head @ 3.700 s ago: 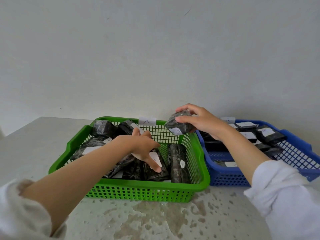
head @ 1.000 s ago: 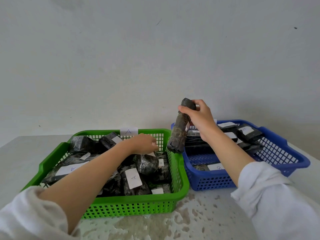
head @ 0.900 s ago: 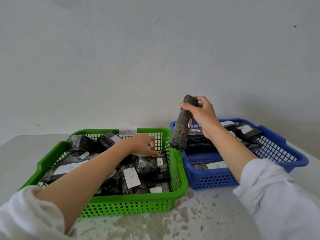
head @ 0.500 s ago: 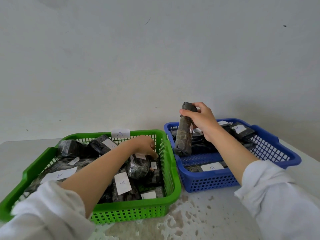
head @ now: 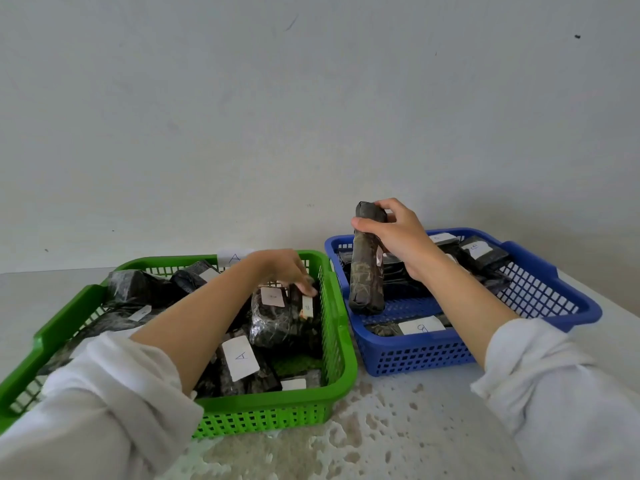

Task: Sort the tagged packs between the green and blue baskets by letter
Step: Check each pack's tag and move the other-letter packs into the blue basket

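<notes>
A mottled surface [head: 398, 427] is occupied by a green basket [head: 341, 370] and, just beside it, a blue basket [head: 568, 306], both filled with dark tagged packs. A long pack [head: 366, 271] is held upright over the blue basket (near its left wall) by the right hand [head: 398, 237], closed around its top. The left hand [head: 284, 268] is lowered into the green basket, fingertips on a pack's tag [head: 307, 305]; its grip cannot be told.
</notes>
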Demonstrator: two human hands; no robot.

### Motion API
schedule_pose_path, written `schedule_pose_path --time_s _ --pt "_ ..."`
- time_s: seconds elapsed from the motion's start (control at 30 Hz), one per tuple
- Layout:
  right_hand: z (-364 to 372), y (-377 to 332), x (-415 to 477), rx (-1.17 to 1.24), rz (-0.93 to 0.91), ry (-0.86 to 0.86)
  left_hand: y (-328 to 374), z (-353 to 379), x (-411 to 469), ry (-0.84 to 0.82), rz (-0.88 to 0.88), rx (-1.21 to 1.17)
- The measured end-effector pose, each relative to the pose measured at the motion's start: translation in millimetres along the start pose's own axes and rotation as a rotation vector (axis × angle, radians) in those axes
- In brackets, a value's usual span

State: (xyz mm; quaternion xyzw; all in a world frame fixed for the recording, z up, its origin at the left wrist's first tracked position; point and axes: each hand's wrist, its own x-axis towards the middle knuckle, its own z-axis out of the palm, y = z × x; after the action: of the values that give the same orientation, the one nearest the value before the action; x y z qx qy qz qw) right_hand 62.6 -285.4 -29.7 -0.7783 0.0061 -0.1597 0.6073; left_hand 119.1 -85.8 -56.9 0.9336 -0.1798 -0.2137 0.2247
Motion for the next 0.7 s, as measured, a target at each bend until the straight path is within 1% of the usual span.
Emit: schedule_pose_path --time_s 0.1,0.27,0.37,0.43,0.5,0.57,0.63,0.7 --pt "1.5 -4.7 0.0 0.012 0.004 0.025 0.7 -13.2 -8.0 0.169 0.016 -0.246" --pt "20.2 -18.6 -0.8 0.034 -0.027 0.074 -6.0 -33.8 -33.1 0.463 0.103 -0.377" --pt "42.0 -28.2 -2.1 -0.061 -0.135 0.165 -16.7 -41.5 -48.4 0.599 0.135 -0.441" --pt "57.2 -33.1 -0.8 -0.115 -0.230 0.266 -24.6 -45.5 -56.5 0.658 0.142 -0.504" --pt "70.6 -36.7 -0.2 -0.190 -0.315 0.325 -32.0 -47.9 -61.8 0.717 0.124 -0.577" --pt "82.0 -35.5 -0.1 -0.322 -0.327 0.286 -39.3 -49.4 -65.4 0.808 0.092 -0.684" --pt "93.4 -27.5 -1.5 -0.519 -0.275 0.154 -46.9 -50.9 -70.6 0.892 0.070 -0.758" --pt "104.6 -16.2 -4.0 -0.689 -0.216 -0.007 -55.5 -52.1 -76.5 0.938 0.068 -0.777"
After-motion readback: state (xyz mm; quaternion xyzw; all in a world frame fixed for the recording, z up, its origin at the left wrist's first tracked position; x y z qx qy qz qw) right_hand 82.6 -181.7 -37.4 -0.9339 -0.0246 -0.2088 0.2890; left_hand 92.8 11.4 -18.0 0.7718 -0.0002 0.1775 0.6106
